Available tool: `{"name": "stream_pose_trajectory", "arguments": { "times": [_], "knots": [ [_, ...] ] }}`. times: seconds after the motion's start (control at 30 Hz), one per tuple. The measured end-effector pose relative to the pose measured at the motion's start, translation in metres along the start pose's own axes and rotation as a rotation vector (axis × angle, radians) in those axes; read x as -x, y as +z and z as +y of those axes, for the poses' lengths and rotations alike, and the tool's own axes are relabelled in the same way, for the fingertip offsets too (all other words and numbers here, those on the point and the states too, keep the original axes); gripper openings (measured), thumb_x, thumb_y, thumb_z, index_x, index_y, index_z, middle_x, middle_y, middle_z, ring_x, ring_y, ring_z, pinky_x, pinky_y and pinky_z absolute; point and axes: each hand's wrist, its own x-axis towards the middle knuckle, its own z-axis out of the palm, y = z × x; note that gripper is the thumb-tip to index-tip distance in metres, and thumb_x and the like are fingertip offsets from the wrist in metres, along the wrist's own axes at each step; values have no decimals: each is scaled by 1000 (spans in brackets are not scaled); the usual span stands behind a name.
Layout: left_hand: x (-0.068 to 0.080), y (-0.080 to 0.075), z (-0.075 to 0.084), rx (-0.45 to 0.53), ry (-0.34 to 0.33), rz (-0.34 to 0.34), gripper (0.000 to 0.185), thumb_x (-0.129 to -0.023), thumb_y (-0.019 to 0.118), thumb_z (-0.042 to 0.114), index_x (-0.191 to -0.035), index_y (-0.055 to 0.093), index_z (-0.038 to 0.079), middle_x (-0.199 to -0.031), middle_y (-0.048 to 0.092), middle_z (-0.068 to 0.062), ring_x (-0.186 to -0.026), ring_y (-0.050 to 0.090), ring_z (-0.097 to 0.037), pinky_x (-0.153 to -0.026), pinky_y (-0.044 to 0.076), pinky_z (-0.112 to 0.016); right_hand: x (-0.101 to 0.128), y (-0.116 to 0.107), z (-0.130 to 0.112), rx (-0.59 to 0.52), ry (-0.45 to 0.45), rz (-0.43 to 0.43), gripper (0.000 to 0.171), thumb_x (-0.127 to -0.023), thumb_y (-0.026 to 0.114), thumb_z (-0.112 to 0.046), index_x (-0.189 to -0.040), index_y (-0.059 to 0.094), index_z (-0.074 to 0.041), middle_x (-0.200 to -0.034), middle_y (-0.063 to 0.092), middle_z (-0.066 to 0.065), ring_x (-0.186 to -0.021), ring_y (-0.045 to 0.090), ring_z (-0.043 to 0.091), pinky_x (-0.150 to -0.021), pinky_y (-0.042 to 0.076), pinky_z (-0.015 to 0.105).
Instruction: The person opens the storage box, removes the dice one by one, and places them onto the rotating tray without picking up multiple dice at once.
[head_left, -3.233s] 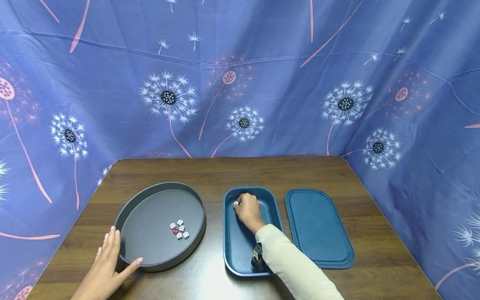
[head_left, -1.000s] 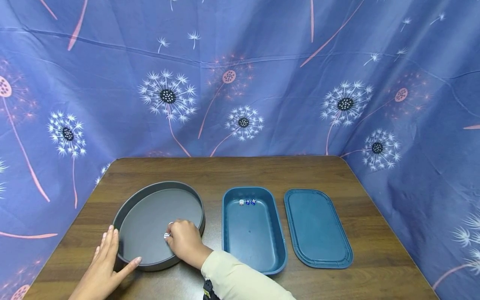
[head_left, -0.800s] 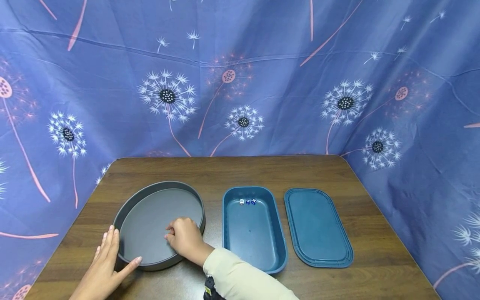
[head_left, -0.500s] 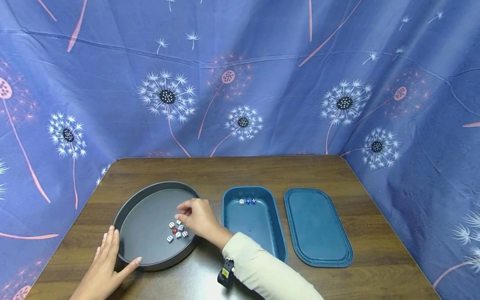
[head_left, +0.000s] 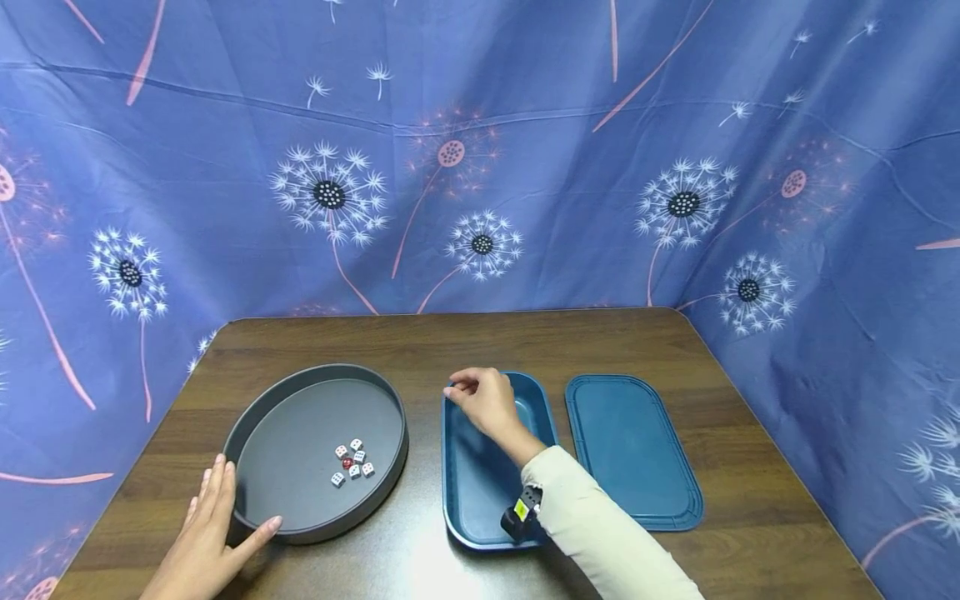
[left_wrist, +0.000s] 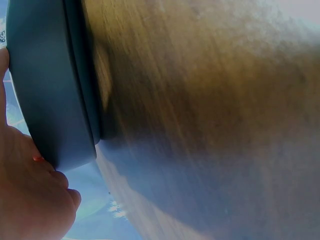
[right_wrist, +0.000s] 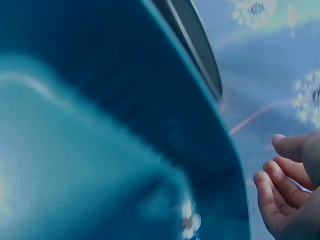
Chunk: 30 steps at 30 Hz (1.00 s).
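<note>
My left hand [head_left: 202, 525] rests with straight fingers against the left side of the round dark grey tray [head_left: 300, 425], its thumb at the near rim. Several white dice [head_left: 337, 479] and one red die [head_left: 347, 463] lie together in that tray's right half. Above the far left rim of the blue rectangular container [head_left: 480, 483] hovers my right hand [head_left: 491, 408]. In the right wrist view its fingers [right_wrist: 267, 200] bend loosely, apart from the thumb, and nothing shows between them. A blurred white die [right_wrist: 190, 224] sits in the container's corner; in the head view my hand covers that spot.
A flat blue lid [head_left: 637, 450] lies on the wooden table [head_left: 420, 342] right of the container. The patterned blue cloth [head_left: 570, 167] hangs behind the table and along its sides. The container's walls stand up from the table.
My right hand put a white die down in the round tray, near the other dice, then moved right and away to above the blue container. My left hand stays at the tray.
</note>
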Motion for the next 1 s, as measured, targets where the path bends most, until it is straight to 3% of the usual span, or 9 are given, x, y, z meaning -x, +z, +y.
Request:
{"name": "stream_pose_trajectory", "arguments": {
  "times": [0.23,0.5,0.8,1.0],
  "knots": [
    [0,0,-1,-9,-10,-10,104,-89,64,45,-148,-1,-11,-157,-19,-18,-143,-14,-42,-112,-16,-52,2,-5,31,45,136,35,18,-80,78,-17,-93,75,-4,-77,72,2,-69,67,13,-66,54,32],
    [0,0,-1,4,-2,-8,104,-89,64,43,-148,-2,-11,-157,-20,-17,-143,-15,-42,-112,-16,-54,1,1,51,52,288,48,16,-80,78,-17,-92,75,-7,-74,71,-1,-67,65,12,-69,52,35],
    [-1,-1,-2,3,-11,-20,104,-89,64,44,-148,-2,-11,-157,-20,-18,-142,-15,-42,-112,-16,-54,1,12,58,86,342,63,14,-77,80,-13,-90,76,-8,-71,70,-2,-66,62,11,-71,51,37],
    [-1,-1,-2,6,1,-5,103,-89,65,43,-148,0,-12,-157,-19,-19,-142,-14,-43,-112,-15,-54,2,17,60,123,294,86,17,-73,81,-11,-89,76,-7,-68,68,-3,-66,61,12,-70,52,38]
  ]
}}
